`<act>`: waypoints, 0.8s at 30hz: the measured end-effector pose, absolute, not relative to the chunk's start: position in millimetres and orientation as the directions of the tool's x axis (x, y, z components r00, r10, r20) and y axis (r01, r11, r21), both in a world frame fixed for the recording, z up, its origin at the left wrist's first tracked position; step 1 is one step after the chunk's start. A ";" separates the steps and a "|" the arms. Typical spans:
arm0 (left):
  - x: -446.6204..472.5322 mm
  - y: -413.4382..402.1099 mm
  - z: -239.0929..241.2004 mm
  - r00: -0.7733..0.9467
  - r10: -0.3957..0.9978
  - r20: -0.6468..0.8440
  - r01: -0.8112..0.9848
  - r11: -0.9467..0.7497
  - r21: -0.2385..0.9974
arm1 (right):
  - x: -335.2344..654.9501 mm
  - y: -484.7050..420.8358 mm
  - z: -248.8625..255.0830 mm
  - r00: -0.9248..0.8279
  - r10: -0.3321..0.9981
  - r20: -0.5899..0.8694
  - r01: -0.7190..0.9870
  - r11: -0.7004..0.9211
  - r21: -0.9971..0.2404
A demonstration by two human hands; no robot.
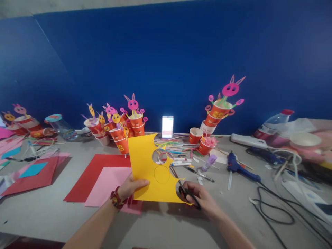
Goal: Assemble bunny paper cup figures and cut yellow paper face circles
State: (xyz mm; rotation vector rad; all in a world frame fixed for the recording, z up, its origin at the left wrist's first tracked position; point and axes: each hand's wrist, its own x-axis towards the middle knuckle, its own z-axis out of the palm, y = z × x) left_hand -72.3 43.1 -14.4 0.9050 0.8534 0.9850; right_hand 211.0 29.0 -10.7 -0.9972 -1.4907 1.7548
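Note:
A sheet of yellow paper (141,162) is held up over the table by my left hand (133,186), thumb on its front and fingers behind it. Round pieces are cut out of its right side, and a drawn circle (162,174) shows near the middle. My right hand (198,197) grips black-handled scissors (183,191) at the handles. Their blades point up and left, at the paper's right edge beside the drawn circle. Whether the blades are parted I cannot tell.
Red paper (85,180) and pink paper (106,183) lie at left. Behind stand decorated paper cups (120,145), several markers (181,164) and a glowing screen (167,127). A blue glue gun (241,167) with a looping black cord (269,221) lies at right.

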 end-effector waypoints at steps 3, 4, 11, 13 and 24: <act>-70.3 41.3 -13.2 0.339 0.925 -0.174 -0.294 0.280 0.914 | 212.0 25.9 -14.0 -0.527 0.844 -0.103 0.012 -0.114 -0.993; -69.6 40.9 -12.7 0.335 0.926 -0.172 -0.293 0.275 0.916 | 212.2 25.8 -14.1 -0.526 0.845 -0.092 0.020 -0.096 -0.995; -72.2 42.0 -11.7 0.299 0.939 -0.168 -0.318 0.264 0.910 | 217.0 25.5 -12.3 -0.574 0.802 -0.163 0.021 -0.185 -0.983; -74.1 42.3 -14.0 0.336 0.926 -0.172 -0.309 0.281 0.909 | 217.5 24.7 -14.3 -0.597 0.785 -0.165 -0.001 -0.206 -0.978; -72.2 40.1 -18.8 0.436 0.882 -0.179 -0.250 0.309 0.918 | 212.9 26.1 -16.1 -0.609 0.791 -0.063 -0.083 -0.142 -0.986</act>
